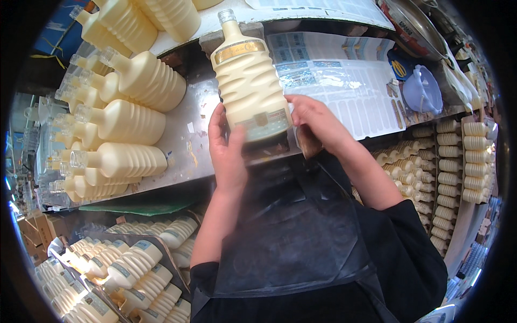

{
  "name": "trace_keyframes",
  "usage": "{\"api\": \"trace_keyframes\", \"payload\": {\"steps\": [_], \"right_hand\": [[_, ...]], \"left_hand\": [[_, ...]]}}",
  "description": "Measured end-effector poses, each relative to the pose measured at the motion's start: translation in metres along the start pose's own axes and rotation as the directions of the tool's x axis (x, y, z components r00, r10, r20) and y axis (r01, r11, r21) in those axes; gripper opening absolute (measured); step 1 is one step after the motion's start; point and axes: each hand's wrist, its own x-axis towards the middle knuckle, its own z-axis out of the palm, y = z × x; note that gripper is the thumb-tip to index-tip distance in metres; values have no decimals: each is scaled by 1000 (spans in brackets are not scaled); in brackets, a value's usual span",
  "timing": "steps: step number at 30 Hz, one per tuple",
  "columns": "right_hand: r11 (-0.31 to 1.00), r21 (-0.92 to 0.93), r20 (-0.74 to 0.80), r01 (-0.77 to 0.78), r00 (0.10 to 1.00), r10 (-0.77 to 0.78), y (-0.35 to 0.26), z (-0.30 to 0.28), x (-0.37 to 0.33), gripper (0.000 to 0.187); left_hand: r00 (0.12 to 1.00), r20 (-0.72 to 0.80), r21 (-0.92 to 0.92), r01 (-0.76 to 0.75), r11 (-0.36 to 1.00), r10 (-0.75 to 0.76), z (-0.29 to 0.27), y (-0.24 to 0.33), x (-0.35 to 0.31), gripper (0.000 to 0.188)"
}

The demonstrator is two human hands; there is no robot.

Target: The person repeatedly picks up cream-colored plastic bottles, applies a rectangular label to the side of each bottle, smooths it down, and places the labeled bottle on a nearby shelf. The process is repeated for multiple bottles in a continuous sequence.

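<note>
A cream-coloured, ribbed bottle (249, 81) with a clear threaded neck stands tilted between my hands above the worktop's near edge. It bears a gold label (238, 50) near its shoulder and a pale blue-grey label (262, 124) near its base. My left hand (227, 146) is closed on the bottle's lower left side, thumb across the front. At the lower right edge, my right hand (314, 119) has its fingers curled against the bottle. A brown flat piece (308, 142) shows beneath that palm; whether the hand grips it, I cannot tell.
Several unlabelled cream bottles (134, 118) lie stacked on the metal worktop (189, 142) at left. Label sheets (355, 91) and a lavender bucket (423, 91) are on the right. Labelled bottles (134, 264) fill crates at lower left; more bottles (447, 177) are racked at right.
</note>
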Motion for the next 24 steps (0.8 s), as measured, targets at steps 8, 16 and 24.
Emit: {"api": "trace_keyframes", "payload": {"steps": [8, 16, 24], "right_hand": [[984, 126, -174, 129, 979, -106, -44, -10, -12, 29], [992, -39, -163, 124, 978, -128, 0, -4, -28, 33], [978, 195, -91, -80, 991, 100, -3, -27, -16, 29]], "left_hand": [[1000, -21, 100, -19, 995, 21, 0, 0, 0, 59], [997, 4, 161, -71, 984, 71, -6, -7, -2, 62], [905, 212, 838, -363, 408, 369, -10, -9, -7, 93]]}}
